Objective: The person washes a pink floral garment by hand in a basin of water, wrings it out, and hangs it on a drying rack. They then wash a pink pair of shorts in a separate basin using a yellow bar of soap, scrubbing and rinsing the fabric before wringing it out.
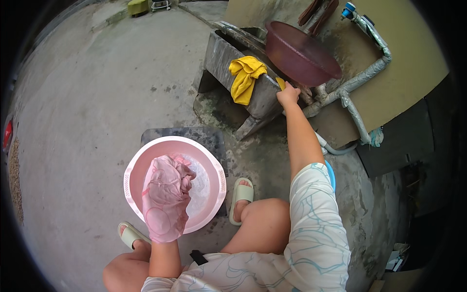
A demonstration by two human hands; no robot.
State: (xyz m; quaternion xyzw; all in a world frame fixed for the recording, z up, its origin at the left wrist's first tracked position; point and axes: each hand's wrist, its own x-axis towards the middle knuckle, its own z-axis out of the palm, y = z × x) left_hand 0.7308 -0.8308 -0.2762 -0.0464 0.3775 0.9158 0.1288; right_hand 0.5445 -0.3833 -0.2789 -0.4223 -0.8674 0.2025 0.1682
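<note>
A wet pink garment (166,197) covers my left hand and hangs over a pink plastic basin (131,182); the fingers beneath the cloth are hidden. The basin holds soapy-looking water (199,182) and stands on a dark mat. My right arm reaches out to the stone trough, where my right hand (289,94) grips a small yellow object (280,83) at the trough's edge; its exact kind is unclear. Just left of that hand, a yellow cloth garment (245,78) drapes over the trough's front wall.
A translucent dark pink basin (303,54) rests tilted on the stone trough (228,51). Foil-wrapped pipes (361,78) with a blue-handled tap (348,10) run along the wall. The dark mat (215,142) lies under the pink basin, between slippered feet. A blue rim (330,175) shows behind my right arm.
</note>
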